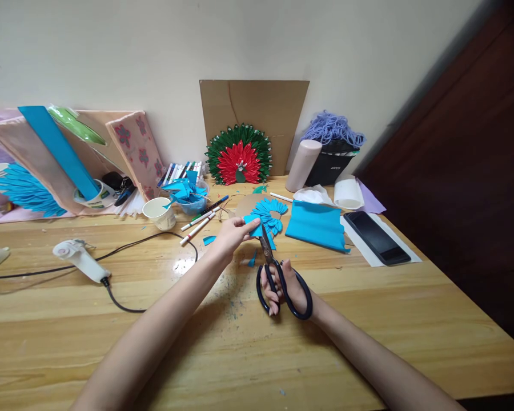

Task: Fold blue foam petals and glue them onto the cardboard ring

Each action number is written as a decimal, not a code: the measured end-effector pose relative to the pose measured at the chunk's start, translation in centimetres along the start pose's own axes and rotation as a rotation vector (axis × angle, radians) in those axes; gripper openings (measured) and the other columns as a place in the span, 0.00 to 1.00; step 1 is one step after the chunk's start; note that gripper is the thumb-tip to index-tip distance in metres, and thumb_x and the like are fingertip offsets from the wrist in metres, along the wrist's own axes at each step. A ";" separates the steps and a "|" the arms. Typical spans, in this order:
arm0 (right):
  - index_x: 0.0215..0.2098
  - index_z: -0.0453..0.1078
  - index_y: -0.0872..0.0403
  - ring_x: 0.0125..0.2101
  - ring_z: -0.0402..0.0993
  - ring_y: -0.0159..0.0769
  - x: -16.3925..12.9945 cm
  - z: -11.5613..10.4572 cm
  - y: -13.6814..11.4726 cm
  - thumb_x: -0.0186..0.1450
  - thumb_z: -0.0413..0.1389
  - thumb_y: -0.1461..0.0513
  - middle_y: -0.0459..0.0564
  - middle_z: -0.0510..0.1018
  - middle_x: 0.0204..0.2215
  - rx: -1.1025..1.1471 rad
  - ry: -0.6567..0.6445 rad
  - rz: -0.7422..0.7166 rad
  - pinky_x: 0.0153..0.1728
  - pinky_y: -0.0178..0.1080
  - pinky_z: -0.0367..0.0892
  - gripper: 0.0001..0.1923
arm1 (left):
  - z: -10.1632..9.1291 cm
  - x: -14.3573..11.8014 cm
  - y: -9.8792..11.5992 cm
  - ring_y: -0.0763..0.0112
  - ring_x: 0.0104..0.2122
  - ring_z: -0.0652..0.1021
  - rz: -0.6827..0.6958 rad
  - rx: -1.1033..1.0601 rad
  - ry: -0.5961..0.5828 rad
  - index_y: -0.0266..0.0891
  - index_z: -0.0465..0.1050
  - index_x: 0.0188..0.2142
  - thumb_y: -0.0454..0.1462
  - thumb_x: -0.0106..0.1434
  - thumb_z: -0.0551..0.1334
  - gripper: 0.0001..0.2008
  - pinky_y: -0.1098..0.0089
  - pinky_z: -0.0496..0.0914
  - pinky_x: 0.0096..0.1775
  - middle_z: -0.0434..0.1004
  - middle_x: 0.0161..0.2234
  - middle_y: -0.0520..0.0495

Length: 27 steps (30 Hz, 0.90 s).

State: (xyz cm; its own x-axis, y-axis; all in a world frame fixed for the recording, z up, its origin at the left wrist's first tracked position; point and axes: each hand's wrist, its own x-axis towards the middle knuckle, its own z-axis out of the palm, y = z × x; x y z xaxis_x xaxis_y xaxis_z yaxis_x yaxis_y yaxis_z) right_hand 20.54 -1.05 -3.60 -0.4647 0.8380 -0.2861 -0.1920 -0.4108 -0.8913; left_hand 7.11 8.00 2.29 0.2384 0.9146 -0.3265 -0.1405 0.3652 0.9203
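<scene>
Two bare hands cut a small piece of blue paper with black scissors over a wooden craft table.

At far left a glue gun (80, 258) lies on the table (111, 319), its cord trailing right. The left hand (232, 234) pinches the blue paper piece (253, 221) between fingertips, held just above the table. The right hand (288, 285) is closed through the handles of the scissors (278, 274), blades pointing up into the paper. The left fingertips sit very near the blades, so a slip could nick them or tear the paper. A phone (376, 237) lies at right.
</scene>
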 end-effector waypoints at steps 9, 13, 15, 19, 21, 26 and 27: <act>0.26 0.60 0.55 0.08 0.62 0.27 0.0 0.3 -0.1 0.42 0.42 0.28 0.36 0.60 0.09 0.017 0.050 0.011 0.12 0.31 0.62 0.40 | -0.2 0.1 0.0 0.76 0.27 0.71 0.000 0.057 0.005 0.32 0.74 0.25 0.45 0.41 0.71 0.18 0.72 0.66 0.37 0.74 0.26 0.48; 0.26 0.60 0.55 0.07 0.60 0.26 0.1 0.3 0.4 0.43 0.45 0.30 0.35 0.59 0.09 0.016 0.090 -0.004 0.10 0.29 0.59 0.38 | -0.3 0.2 0.0 0.77 0.27 0.71 0.004 0.077 0.008 0.33 0.73 0.25 0.46 0.42 0.70 0.18 0.73 0.65 0.36 0.73 0.26 0.48; 0.27 0.60 0.55 0.07 0.60 0.26 0.1 0.2 0.4 0.44 0.46 0.31 0.35 0.59 0.09 0.000 0.101 -0.016 0.09 0.29 0.59 0.37 | -0.4 0.3 -0.1 0.76 0.27 0.71 0.009 0.073 0.006 0.33 0.73 0.25 0.46 0.42 0.70 0.18 0.73 0.65 0.36 0.73 0.25 0.49; 0.26 0.60 0.55 0.07 0.59 0.25 0.1 0.2 0.3 0.45 0.46 0.31 0.35 0.59 0.09 -0.023 0.100 -0.010 0.10 0.29 0.59 0.36 | -0.4 0.3 -0.1 0.77 0.26 0.71 0.018 0.074 0.005 0.32 0.72 0.24 0.45 0.42 0.70 0.18 0.73 0.65 0.36 0.72 0.24 0.50; 0.26 0.60 0.55 0.07 0.59 0.25 0.1 0.2 0.3 0.44 0.46 0.31 0.35 0.59 0.09 -0.034 0.112 -0.014 0.09 0.29 0.58 0.37 | -0.4 0.3 0.0 0.77 0.26 0.71 0.025 0.090 0.017 0.32 0.72 0.24 0.46 0.42 0.70 0.18 0.73 0.66 0.35 0.71 0.23 0.50; 0.26 0.59 0.55 0.07 0.59 0.25 0.0 0.3 0.0 0.45 0.43 0.30 0.35 0.59 0.09 -0.052 0.159 -0.060 0.09 0.28 0.58 0.37 | -0.2 -0.3 0.5 0.77 0.24 0.70 0.027 0.184 -0.023 0.33 0.73 0.24 0.47 0.43 0.69 0.18 0.72 0.66 0.34 0.70 0.21 0.52; 0.26 0.59 0.55 0.07 0.59 0.25 0.0 0.3 -0.1 0.45 0.42 0.30 0.35 0.59 0.09 -0.045 0.161 -0.060 0.10 0.29 0.58 0.38 | -0.1 -0.4 0.6 0.78 0.23 0.69 0.024 0.206 -0.046 0.33 0.74 0.23 0.47 0.43 0.69 0.18 0.72 0.66 0.33 0.70 0.20 0.52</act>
State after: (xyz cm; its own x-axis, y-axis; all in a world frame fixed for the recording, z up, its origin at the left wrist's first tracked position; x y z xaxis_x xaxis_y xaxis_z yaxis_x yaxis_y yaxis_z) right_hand 20.30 -1.10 -3.38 -0.3085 0.9087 -0.2813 -0.1743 -0.3447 -0.9224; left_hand 6.82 7.85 2.94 0.2816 0.9120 -0.2982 0.0513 0.2960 0.9538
